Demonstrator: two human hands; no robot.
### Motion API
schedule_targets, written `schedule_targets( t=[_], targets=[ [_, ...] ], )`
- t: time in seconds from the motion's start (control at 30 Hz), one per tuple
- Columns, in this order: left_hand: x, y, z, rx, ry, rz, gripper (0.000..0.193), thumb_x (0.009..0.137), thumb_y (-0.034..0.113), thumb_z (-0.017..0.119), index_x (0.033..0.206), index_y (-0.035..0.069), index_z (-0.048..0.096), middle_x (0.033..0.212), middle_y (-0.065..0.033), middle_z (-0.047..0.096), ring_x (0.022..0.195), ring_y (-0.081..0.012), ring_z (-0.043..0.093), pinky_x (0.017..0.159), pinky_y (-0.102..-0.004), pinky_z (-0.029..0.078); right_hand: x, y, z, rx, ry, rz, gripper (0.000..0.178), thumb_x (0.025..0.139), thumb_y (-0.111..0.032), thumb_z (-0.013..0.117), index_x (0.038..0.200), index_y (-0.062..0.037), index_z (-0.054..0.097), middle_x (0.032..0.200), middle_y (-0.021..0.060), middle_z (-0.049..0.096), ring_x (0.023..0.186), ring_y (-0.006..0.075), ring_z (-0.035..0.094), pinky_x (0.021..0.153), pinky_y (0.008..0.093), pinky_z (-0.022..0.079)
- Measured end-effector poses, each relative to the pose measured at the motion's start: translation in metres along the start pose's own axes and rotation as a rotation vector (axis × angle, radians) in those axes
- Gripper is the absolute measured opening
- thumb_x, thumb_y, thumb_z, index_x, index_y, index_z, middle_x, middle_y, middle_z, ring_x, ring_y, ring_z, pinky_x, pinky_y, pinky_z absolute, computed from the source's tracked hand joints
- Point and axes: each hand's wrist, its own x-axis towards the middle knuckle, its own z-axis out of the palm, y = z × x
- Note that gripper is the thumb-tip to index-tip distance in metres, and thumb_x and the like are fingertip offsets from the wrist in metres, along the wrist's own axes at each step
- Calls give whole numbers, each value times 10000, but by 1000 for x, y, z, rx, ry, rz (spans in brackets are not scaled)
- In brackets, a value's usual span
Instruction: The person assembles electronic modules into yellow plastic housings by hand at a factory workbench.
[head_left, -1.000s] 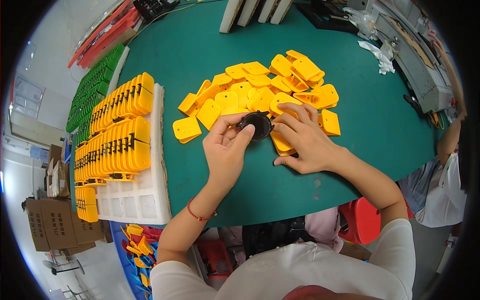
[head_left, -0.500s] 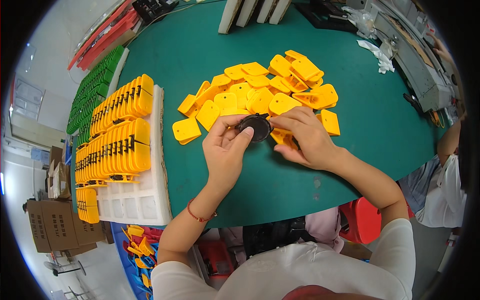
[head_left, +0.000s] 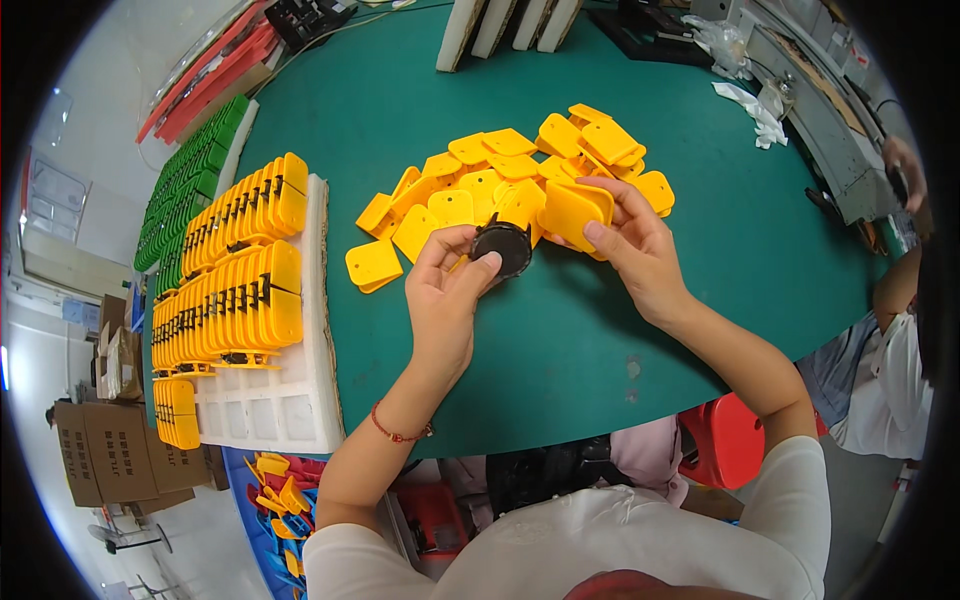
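My left hand (head_left: pixel 447 290) pinches a black round watch case (head_left: pixel 503 250), its thumb lying on the dark face. No strap shows on it. Just to its right, my right hand (head_left: pixel 643 255) grips a folded yellow plastic holder (head_left: pixel 572 212) between thumb and fingers, raised off the table. The holder and the watch case are close together; whether they touch I cannot tell. Behind both hands spreads a loose pile of similar yellow holders (head_left: pixel 450 207), with a single one (head_left: pixel 373 262) at its near left end.
On the left, a white foam tray (head_left: pixel 317 330) carries rows of upright yellow holders (head_left: pixel 235 310) with black parts in them. Green ones (head_left: pixel 190 185) stand farther left. White foam slabs (head_left: pixel 495 25) stand at the back of the green table (head_left: pixel 480 390). Another person's hand (head_left: pixel 903 170) shows far right.
My right hand has picked up a yellow holder from the pile's near edge and raised it, turning its flat side toward me. The watch case has shifted slightly left in my left hand.
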Motion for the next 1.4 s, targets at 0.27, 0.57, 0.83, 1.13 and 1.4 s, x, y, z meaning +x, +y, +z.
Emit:
schedule_targets(
  t=[0.27,0.57,0.83,1.13,1.4],
  targets=[
    [0,0,2,85,10,-3,217,751,-42,604,939,-7,499,833,-77,596,760,-95,570,716,-200,457,-5,-5,-8,-180,51,-46,291,892,-157,465,1132,6,488,952,40,555,850,62,510,783,192,395],
    [-8,-1,5,210,-70,-44,182,741,-41,621,898,-22,530,816,-69,603,735,-86,579,674,-177,466,-8,0,-3,-299,-29,-152,296,910,-197,421,1101,6,521,932,47,570,801,69,498,714,187,394],
    [-6,0,4,164,-19,-78,225,745,-41,616,954,-37,532,862,-86,610,773,-99,584,718,-194,465,-7,5,-2,-428,-135,-172,344,915,-213,397,1191,-13,440,1034,76,566,844,106,519,761,215,404],
    [8,6,-16,-413,-244,-216,425,812,145,563,1179,39,378,895,-49,451,871,-198,504,787,-337,437,1,-2,-15,-1277,14,-511,481,679,-99,621,1132,-44,469,1171,128,450,1161,325,370,965,416,271],
    [4,2,-7,-163,-256,-266,442,733,42,664,1116,-6,448,1007,-75,544,912,-163,564,833,-283,465,1,5,-15,-1525,-37,-568,406,663,-103,650,1042,-62,511,1098,108,484,1139,303,395,963,416,250]
  ],
)
